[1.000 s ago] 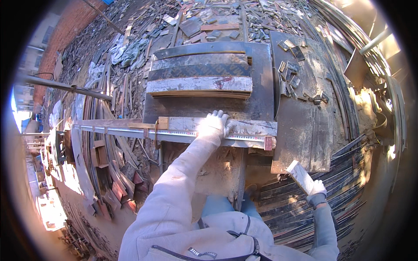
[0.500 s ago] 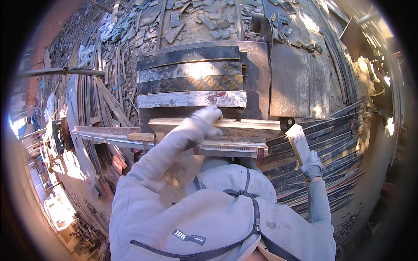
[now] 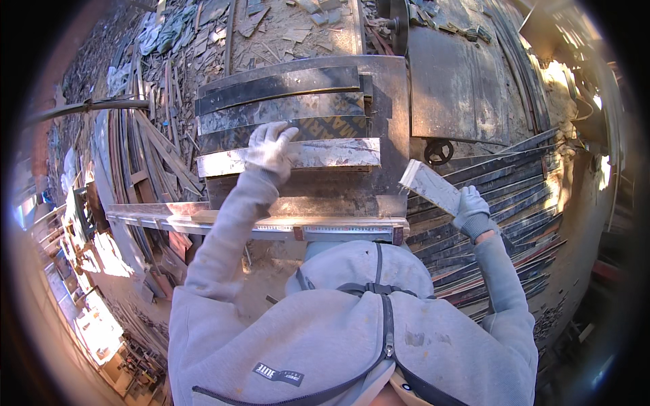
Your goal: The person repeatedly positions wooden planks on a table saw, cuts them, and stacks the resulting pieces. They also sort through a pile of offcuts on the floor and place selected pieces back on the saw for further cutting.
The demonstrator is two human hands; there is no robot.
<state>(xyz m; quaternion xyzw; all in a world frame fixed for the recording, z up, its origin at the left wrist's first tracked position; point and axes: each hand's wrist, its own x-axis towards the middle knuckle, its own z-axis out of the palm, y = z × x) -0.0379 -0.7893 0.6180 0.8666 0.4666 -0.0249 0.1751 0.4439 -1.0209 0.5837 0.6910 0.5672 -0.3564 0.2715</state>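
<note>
Black handwheel [image 3: 439, 152], crumpled greenish sheeting [image 3: 166, 34], long pole [image 3: 87, 106], scattered scraps [image 3: 296, 34].

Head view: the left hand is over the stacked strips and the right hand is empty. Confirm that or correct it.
The right hand is not empty: the head view shows it holding a short, pale-faced board. The left hand is indeed over the stacked strips.
</note>
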